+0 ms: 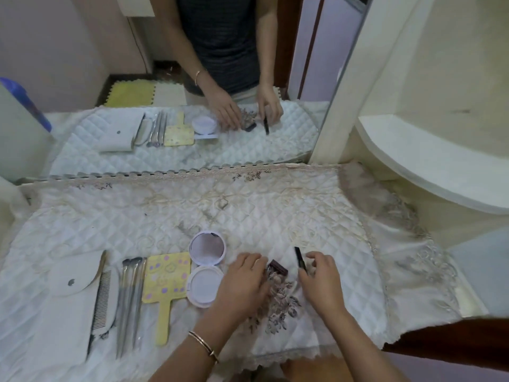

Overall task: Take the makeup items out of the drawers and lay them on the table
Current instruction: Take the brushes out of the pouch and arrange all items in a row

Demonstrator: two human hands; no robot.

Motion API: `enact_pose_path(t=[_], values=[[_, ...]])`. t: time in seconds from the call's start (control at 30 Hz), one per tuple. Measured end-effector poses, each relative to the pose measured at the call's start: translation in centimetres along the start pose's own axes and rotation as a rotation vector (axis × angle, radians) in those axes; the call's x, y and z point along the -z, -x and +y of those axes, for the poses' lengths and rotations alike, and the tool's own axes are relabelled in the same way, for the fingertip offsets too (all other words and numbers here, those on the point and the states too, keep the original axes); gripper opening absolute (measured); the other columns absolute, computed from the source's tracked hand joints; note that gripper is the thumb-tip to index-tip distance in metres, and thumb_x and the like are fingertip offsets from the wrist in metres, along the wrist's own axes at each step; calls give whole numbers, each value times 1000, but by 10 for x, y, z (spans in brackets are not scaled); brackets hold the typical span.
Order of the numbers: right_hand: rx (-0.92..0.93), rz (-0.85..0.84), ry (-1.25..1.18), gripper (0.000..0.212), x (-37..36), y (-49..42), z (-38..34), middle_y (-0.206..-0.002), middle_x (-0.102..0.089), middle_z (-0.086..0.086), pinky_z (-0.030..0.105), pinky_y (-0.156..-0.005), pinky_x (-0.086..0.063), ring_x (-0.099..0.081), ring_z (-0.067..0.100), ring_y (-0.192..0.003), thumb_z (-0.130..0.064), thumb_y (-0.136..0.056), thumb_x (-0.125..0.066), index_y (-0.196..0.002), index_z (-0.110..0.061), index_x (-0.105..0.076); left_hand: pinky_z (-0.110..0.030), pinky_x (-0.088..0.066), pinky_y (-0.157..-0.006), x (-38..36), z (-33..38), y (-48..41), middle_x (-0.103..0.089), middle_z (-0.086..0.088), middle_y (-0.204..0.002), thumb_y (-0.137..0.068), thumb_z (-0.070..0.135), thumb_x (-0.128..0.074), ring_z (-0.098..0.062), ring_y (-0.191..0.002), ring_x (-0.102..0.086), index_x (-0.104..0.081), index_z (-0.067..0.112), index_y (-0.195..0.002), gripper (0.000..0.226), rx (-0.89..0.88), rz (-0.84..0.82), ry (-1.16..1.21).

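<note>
- Left hand [242, 279] is down on the quilted cloth [154, 216], palm down, fingers stretched fairly straight, and the fingertips reach the side of a small brown case [277, 267]; whether they actually touch it is hard to tell.
- Right hand [321, 279] has a slim black pencil [299, 257] pinched between thumb and forefinger. The other fingers are loosely curled, and the pencil's far end is tilted up and away from the person.
- That brown case lies on the cloth between the two hands, just left of the pencil, at the top of an embroidered flower patch.
- Over to the left there's a round compact [206, 285], lying open with its mirrored lid [208, 248] folded back flat, right beside the left hand.
- Next along is a yellow hand mirror [166, 279], handle pointing towards the person, its edge close against the compact.
- Then a row of brushes [130, 299] laid side by side, a comb [100, 299] beside them, and a white pouch [68, 301] at the far left with the comb lying partly over its edge.
- A thin bracelet [203, 346] sits on the left wrist.
- At the back, a wall mirror [192, 78] reflects both hands and the whole row of items.
</note>
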State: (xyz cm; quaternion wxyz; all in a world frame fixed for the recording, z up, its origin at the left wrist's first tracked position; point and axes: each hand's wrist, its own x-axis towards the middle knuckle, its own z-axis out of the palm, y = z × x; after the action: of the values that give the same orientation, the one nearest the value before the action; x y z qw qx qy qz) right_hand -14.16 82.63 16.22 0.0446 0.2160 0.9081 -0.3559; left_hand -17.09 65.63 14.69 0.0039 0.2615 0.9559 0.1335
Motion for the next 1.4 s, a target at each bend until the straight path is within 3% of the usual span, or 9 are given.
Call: enact_pose_path(t=[0.23,0.3,0.43,0.57,0.7,0.83,1.03,1.17,1.4], values=[[10,-92,-2,23,-1,0,15,-94,-59,-1,12,-56,-37,-51,9,-76,-17,-86,-60,-108,-14,-57,-25,-55,-62,-23,37,-18,-65,1,-81,-69,33,-59,-20,-76,-62,-64,18,-81,20,139,-39,196],[39,-100,-8,21,-2,1,13,-89,-57,-3,11,-54,-37,-48,5,-70,-14,-86,-58,-107,-14,-58,-20,-54,-61,-23,35,-17,-65,5,-80,-68,31,-53,-14,-75,-61,-64,21,-79,19,130,-26,175],[73,-157,-62,18,-9,5,-1,-86,-57,-3,13,-56,-40,-50,2,-67,-18,-86,-58,-104,-16,-60,-20,-41,-73,-20,23,-5,-68,6,-80,-65,32,-40,-8,-81,-47,-65,20,-82,32,93,-14,152],[114,-264,-35,14,-24,13,-19,-81,-61,2,27,-69,-47,-56,16,-73,-21,-85,-58,-95,-13,-64,-19,-42,-69,-8,5,10,-71,9,-74,-64,33,-39,-11,-67,-65,-67,24,-80,34,68,-76,48],[113,-310,-18,16,-32,18,-26,-84,-66,6,32,-71,-50,-60,20,-76,-21,-83,-61,-97,-15,-63,-25,-35,-74,-4,-8,13,-71,11,-71,-61,30,-37,-9,-67,-64,-69,25,-75,36,55,-151,-43],[136,-301,-50,21,-33,16,-34,-71,-54,-2,30,-69,-48,-55,19,-71,-18,-84,-59,-104,-12,-57,-26,-30,-72,-3,-13,15,-69,12,-71,-57,26,-37,-12,-74,-57,-68,24,-71,34,48,-157,-84],[179,-304,-52,31,-41,16,-40,-66,-44,-16,25,-69,-43,-49,11,-74,-18,-86,-57,-117,-14,-54,-19,-49,-64,-2,-15,20,-69,16,-74,-55,27,-37,-9,-74,-63,-68,28,-72,35,68,-144,-34],[194,-334,-46,38,-46,18,-40,-67,-41,-21,14,-60,-36,-43,-1,-65,-18,-86,-57,-123,-14,-48,-26,-56,-69,-5,-22,26,-73,5,-98,-55,31,-58,-16,-87,-69,-68,18,-97,45,85,-55,22],[182,-338,-60,44,-46,20,-39,-68,-49,-15,26,-76,-45,-54,10,-75,-19,-84,-60,-125,-14,-46,-29,-57,-76,-4,-28,45,-72,7,-103,-62,53,-50,-16,-98,-68,-68,20,-102,54,123,-66,-84]])
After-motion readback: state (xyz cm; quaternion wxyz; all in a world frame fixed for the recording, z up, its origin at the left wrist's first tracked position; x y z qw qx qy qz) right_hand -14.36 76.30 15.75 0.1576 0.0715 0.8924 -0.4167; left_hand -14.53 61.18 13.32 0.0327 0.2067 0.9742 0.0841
